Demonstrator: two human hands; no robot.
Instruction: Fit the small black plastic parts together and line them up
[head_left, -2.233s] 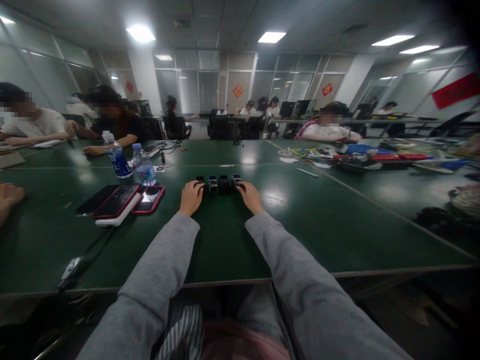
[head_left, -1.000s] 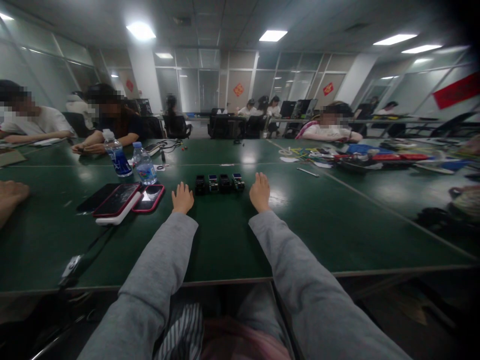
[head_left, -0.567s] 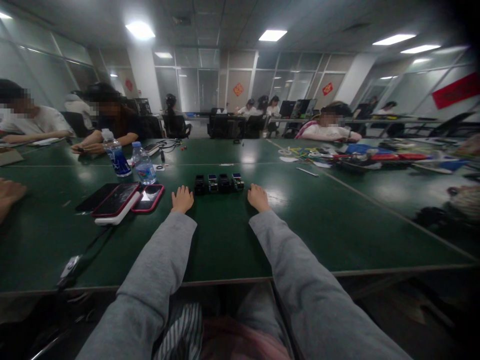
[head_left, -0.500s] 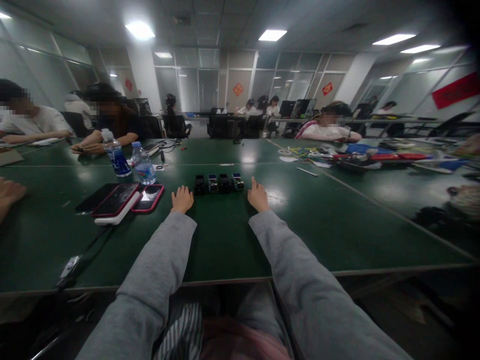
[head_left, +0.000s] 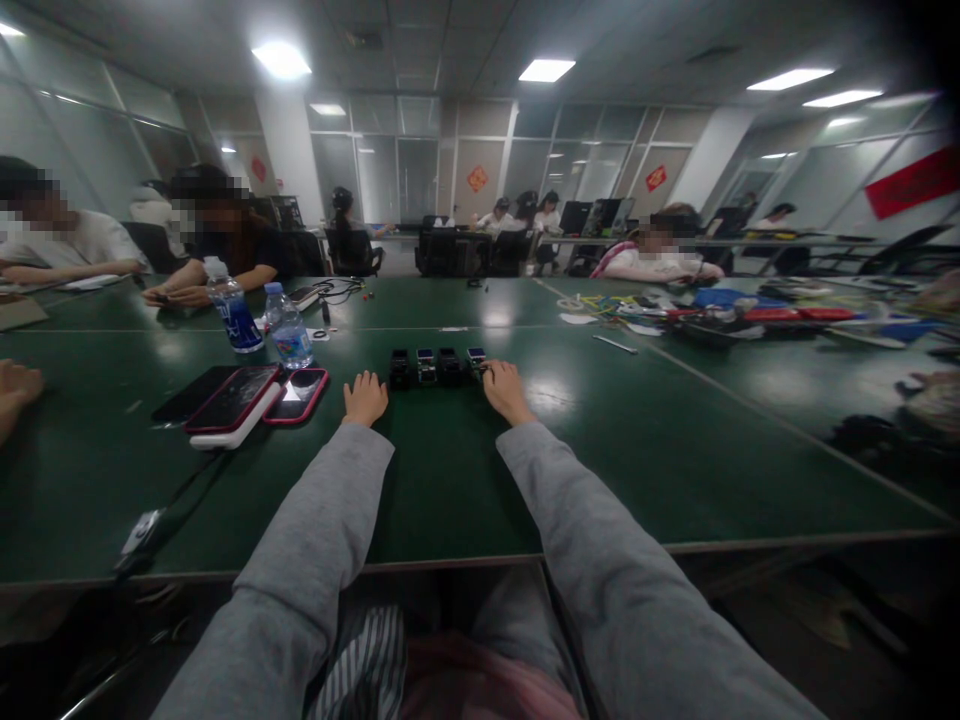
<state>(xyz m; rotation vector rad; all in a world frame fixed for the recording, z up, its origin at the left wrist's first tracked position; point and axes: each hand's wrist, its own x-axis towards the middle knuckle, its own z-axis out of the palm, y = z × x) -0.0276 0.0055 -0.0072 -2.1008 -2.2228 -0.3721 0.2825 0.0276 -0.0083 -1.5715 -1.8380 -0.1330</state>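
Observation:
Several small blocky devices stand in a short row on the green table (head_left: 450, 480). A black one (head_left: 400, 368) is at the left end, followed by one with a small screen (head_left: 426, 366) and another black one (head_left: 448, 366). At the right end is a second device with a small screen (head_left: 475, 357). My right hand (head_left: 507, 390) has its fingers bent against that end device's right side, gripping its edge; part of it is hidden. Left of the row my left hand (head_left: 366, 399) lies on the table, fingers spread, holding nothing.
Phones (head_left: 232, 398) (head_left: 297, 396) and a white power bank (head_left: 236, 425) lie to the left, with a cable. Two bottles (head_left: 234, 310) (head_left: 288, 328) stand behind them. Cables and tools (head_left: 720, 310) are heaped at the back right. Other people sit around the table.
My right hand has moved left from beside the row to the right-end device, and its pointing finger has bent in. The left hand has stayed in place.

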